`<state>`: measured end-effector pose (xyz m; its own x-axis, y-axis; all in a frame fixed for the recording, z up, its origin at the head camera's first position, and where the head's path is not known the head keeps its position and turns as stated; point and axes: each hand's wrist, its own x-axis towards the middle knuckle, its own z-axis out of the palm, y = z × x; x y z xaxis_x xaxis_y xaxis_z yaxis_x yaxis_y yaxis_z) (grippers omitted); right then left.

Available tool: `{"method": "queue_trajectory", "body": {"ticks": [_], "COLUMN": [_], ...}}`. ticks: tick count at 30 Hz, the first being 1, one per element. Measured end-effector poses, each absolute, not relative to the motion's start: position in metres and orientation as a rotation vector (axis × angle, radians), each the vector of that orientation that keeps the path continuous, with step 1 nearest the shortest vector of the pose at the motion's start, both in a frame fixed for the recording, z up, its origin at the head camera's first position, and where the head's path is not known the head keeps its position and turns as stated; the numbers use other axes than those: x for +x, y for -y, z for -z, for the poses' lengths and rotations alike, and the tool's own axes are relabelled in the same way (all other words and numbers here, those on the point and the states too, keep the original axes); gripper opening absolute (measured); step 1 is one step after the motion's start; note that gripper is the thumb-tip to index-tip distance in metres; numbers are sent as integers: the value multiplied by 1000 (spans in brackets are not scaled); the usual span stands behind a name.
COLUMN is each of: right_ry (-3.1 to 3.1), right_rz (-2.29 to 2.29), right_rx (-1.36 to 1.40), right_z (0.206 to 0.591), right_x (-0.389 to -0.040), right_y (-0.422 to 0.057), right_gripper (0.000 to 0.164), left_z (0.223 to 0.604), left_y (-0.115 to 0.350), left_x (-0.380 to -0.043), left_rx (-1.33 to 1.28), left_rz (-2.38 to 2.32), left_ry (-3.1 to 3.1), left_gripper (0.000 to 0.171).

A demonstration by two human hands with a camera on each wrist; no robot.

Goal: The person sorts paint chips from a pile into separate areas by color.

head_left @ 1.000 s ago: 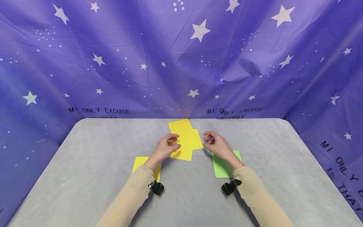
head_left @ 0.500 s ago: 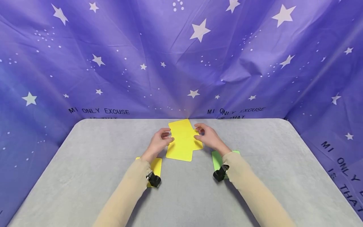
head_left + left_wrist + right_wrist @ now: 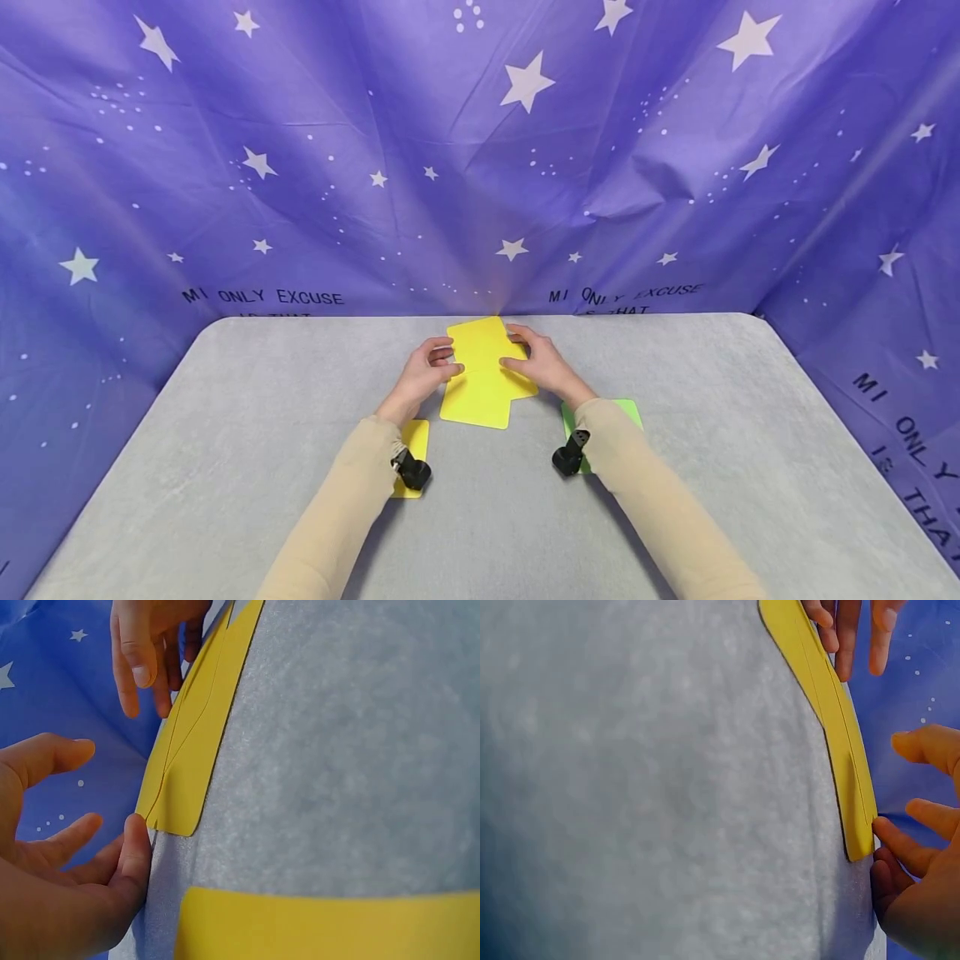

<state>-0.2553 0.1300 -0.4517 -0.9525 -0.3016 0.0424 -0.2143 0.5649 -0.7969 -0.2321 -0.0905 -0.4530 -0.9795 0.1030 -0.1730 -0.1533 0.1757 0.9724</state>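
Left hand [image 3: 420, 377] and right hand [image 3: 546, 363], loosely open, are flanking already overlapped yellow cards [image 3: 477, 392]; outlying yellow card [image 3: 416, 437] and green card [image 3: 632, 412] are lying apparently ungathered.

Worktop [image 3: 487, 517]: mottled grey, rounded far corners
Far middle: here they are, overlapping yellow cards [image 3: 480, 396]!
Nearer left: lone yellow card [image 3: 417, 437], part-covered
Nearer right: green card [image 3: 628, 411], part-covered too
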Motion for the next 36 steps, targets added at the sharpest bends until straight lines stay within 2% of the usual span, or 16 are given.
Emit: {"method": "queue_trajectory", "body": {"ticks": [9, 15, 23, 36], "right_ry": [-2621, -2611, -2496, -2385], "right_rz": [1467, 1504, 1695, 1808], "right_rx": [-420, -416, -215, -80], "right_z": [454, 452, 447, 441], "right_x": [-252, -245, -232, -207], "right_y": [-127, -127, -121, -131], "right_gripper": [55, 48, 41, 45], "left_z": [455, 459, 461, 464], "left_y": [93, 92, 90, 90], "left_x": [-228, -227, -223, -210], "left_rx": [3, 18, 11, 68], "left_rz": [-1960, -2056, -2153, -2137], "left_ry": [-2204, -2153, -2068, -1999], "left_gripper": [57, 51, 45, 46]}}
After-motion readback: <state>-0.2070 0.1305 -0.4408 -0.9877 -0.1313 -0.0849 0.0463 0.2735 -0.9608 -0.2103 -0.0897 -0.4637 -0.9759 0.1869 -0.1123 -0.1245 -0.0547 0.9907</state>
